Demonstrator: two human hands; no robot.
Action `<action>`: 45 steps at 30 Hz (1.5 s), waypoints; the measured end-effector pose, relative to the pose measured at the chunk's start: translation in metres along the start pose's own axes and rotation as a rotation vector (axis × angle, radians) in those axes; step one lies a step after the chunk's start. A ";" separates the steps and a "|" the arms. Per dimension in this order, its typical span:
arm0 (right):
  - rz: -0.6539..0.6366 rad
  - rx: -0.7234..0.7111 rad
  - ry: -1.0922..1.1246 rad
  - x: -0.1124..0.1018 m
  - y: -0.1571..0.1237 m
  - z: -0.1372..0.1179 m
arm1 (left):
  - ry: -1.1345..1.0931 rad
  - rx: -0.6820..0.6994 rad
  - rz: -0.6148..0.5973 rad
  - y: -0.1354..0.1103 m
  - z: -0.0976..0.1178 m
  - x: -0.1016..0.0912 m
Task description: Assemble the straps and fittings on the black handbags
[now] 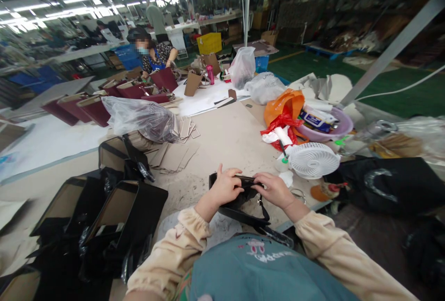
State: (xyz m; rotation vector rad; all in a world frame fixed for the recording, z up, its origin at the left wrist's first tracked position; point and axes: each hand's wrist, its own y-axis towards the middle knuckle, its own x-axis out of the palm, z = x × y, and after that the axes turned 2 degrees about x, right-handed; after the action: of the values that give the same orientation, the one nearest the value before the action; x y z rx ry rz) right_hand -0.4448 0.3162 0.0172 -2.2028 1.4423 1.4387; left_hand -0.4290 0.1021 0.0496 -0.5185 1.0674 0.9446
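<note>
A black handbag stands on the table right in front of my apron, its opening facing up. At its far rim, my left hand grips the edge, fingers curled over it and thumb inside. My right hand pinches the same rim a little to the right. A short strap with a metal ring hangs at the bag's right side. Part of the rim and the bag's inside are hidden by my fingers.
More black bags stand at the left. Beige boards and a plastic-wrapped bundle lie beyond them. A white fan, a purple basin and an orange bag are at right. A co-worker sits behind maroon bags.
</note>
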 end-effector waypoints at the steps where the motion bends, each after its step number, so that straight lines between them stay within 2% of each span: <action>1: -0.005 -0.009 0.000 -0.001 0.000 0.000 | 0.017 0.033 0.011 -0.003 0.001 -0.002; 6: -0.041 -0.015 0.052 0.001 -0.004 0.001 | 0.130 0.190 0.033 -0.016 0.009 -0.009; 10: -0.024 -0.015 0.077 0.004 -0.008 0.002 | 0.095 0.224 -0.057 -0.022 0.008 -0.005; 17: -0.026 -0.009 0.140 0.005 -0.015 0.002 | -0.015 0.106 -0.141 -0.026 0.006 0.005; 21: -0.028 0.096 0.133 0.008 -0.016 0.001 | -0.098 0.001 -0.101 -0.021 0.007 0.008; 23: -0.029 0.126 0.138 0.009 -0.016 0.002 | -0.110 0.054 -0.121 -0.019 0.008 0.011; 27: -0.032 0.131 0.147 0.009 -0.018 0.003 | -0.040 0.260 -0.241 -0.023 0.010 0.015; 30: -0.037 0.140 0.153 0.009 -0.020 0.005 | -0.005 0.293 -0.276 -0.028 0.014 0.014; 33: -0.035 0.128 0.149 0.011 -0.020 0.007 | 0.039 0.210 -0.263 -0.029 0.018 0.011; 39: -0.029 0.108 0.134 0.012 -0.017 0.008 | 0.098 -0.170 -0.179 -0.019 0.025 0.008; 45: -0.018 0.121 0.150 0.010 -0.015 0.006 | 0.167 -0.107 -0.196 -0.015 0.025 0.008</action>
State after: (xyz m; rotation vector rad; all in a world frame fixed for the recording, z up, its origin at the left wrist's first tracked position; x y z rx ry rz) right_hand -0.4360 0.3210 0.0014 -2.2841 1.5077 1.1695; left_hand -0.4023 0.1165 0.0524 -0.7873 1.0969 0.7977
